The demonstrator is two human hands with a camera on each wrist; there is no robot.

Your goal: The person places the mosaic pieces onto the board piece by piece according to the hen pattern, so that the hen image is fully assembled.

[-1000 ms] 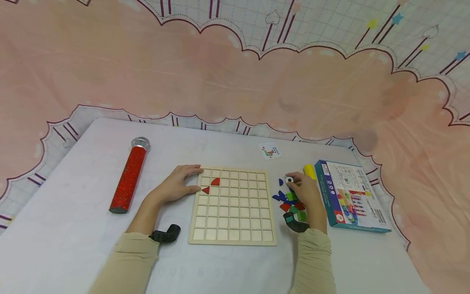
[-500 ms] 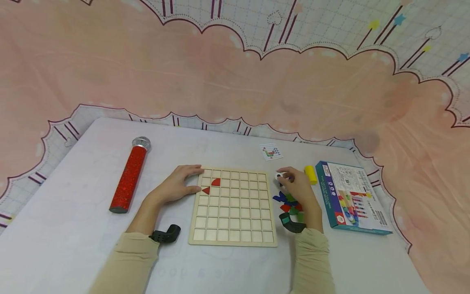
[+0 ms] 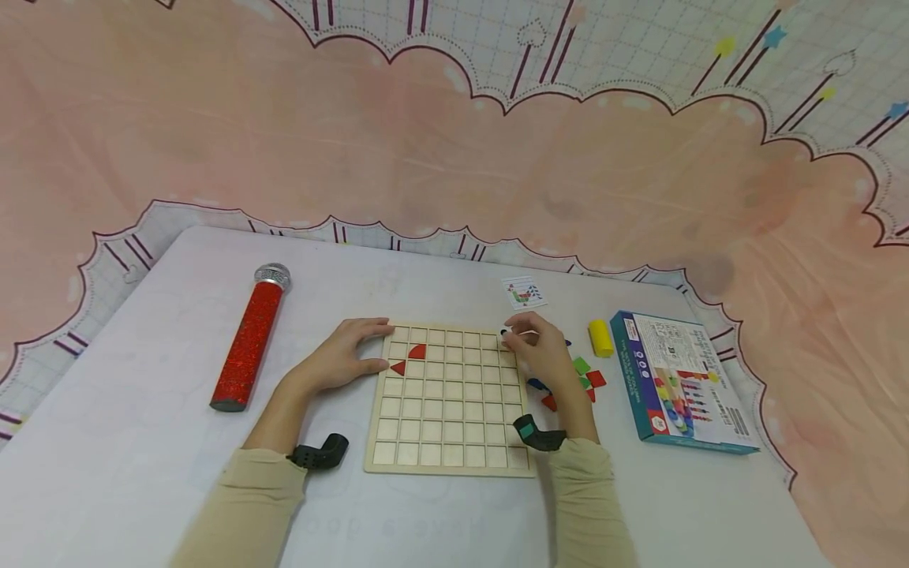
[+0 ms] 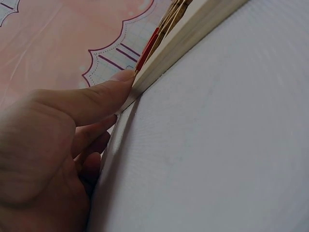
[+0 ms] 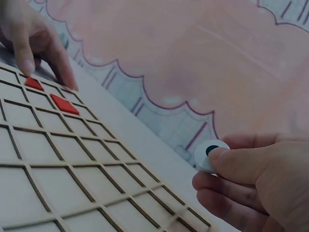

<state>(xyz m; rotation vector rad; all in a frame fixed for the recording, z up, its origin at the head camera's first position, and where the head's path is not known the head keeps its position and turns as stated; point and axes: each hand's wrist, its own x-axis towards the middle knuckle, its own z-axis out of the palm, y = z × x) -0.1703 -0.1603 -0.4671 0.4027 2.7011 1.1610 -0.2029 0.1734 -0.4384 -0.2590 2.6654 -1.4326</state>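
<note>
A wooden grid board [image 3: 450, 454] lies in the middle of the table in the head view. Near its upper left are a red quarter-round piece [image 3: 417, 352] and a red triangular piece [image 3: 398, 368]. My left hand [image 3: 339, 360] rests at the board's left edge, thumb and fingertips touching the rim, one finger at the far corner. Over the board's far right corner, my right hand [image 3: 541, 349] pinches a white round eye piece [image 5: 204, 157] with a black pupil between thumb and finger. The right wrist view shows the eye piece raised beyond the grid.
Right of the board lie loose green [image 3: 581, 366], red [image 3: 596, 379] and blue pieces [image 3: 537, 384], partly behind the right hand. A yellow cylinder [image 3: 600, 338] and a box [image 3: 685, 383] stand farther right. A picture card [image 3: 524, 293] lies behind; a red microphone [image 3: 248, 339] lies left.
My right hand has carried the eye piece leftward from beside the loose pieces to the board's far right corner. The left hand has stayed at the board's edge.
</note>
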